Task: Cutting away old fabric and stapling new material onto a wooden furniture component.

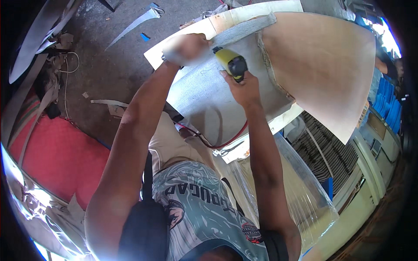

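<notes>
My right hand (244,90) is wrapped round the grip of a yellow-green and black staple gun (230,61). Its nose points up and left, close to a grey padded strip (244,31). That strip runs along the far edge of a board with a grey-white sheet (196,87) over it. At the strip's left end is my left hand (188,47), bent over the board's edge. Blur hides most of its fingers, so what they grip cannot be made out. A red hose (226,145) curves across the near side of the sheet.
A large tan curved panel (322,65) lies at the right on the same work surface. Plastic-wrapped material (296,191) and a stack of dark ribbed pieces (326,148) stand nearer me. To the left are a red cushion-like bundle (61,156) and fabric scraps (139,21) on the floor.
</notes>
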The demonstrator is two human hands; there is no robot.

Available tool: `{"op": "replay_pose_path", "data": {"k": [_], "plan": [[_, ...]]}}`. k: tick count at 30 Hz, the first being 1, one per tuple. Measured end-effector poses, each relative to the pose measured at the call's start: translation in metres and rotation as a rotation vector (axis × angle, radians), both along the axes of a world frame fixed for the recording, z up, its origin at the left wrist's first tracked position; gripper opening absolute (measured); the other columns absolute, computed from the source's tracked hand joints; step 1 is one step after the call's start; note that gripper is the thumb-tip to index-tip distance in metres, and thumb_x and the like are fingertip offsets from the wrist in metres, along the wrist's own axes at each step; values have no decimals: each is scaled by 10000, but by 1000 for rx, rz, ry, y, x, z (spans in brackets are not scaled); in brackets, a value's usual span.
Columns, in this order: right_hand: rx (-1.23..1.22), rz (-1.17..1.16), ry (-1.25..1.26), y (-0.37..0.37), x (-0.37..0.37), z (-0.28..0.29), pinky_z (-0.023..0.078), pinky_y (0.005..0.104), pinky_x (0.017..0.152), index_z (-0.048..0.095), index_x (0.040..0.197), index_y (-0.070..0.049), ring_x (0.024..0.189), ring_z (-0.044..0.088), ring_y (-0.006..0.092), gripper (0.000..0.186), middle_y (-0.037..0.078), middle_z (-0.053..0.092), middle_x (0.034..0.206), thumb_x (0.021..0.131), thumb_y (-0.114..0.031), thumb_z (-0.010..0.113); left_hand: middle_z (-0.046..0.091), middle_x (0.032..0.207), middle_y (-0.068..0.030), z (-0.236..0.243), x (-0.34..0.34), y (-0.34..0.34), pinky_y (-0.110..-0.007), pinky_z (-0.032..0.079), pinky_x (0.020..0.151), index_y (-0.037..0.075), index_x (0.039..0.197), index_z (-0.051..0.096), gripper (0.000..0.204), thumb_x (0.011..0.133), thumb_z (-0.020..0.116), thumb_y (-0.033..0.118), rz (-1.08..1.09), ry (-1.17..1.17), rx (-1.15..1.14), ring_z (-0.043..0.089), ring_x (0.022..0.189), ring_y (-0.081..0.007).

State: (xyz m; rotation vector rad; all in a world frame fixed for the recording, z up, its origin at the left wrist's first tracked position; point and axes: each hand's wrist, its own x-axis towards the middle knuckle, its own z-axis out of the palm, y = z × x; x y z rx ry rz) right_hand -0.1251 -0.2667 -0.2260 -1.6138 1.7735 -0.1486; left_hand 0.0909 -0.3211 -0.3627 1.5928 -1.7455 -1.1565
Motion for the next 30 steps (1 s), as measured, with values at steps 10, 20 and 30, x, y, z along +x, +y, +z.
{"op": "replay_pose_path", "data": {"k": [10,20,30], "plan": [[-105,-7,-134,11,3,-22,579,375,757,722,1079,-6,853,771,283,440,171,771,893,858,-363,853,737,918,-198,35,27,93,-478,564,756,49,1042,692,348,960,693,388,133,-175,165,732,854,-367],[14,-29,-48,27,27,-8,575,391,766,743,1067,-34,855,770,308,426,168,771,899,851,-386,850,698,742,-116,0,39,84,-393,522,648,38,922,710,349,959,715,385,208,68,200,656,663,-231],[-41,-65,-118,39,36,-15,546,317,727,742,1024,12,776,682,109,335,84,765,860,894,-282,839,701,763,-132,5,53,140,-391,525,673,50,1035,712,343,973,689,386,380,78,296,677,691,-231]]}}
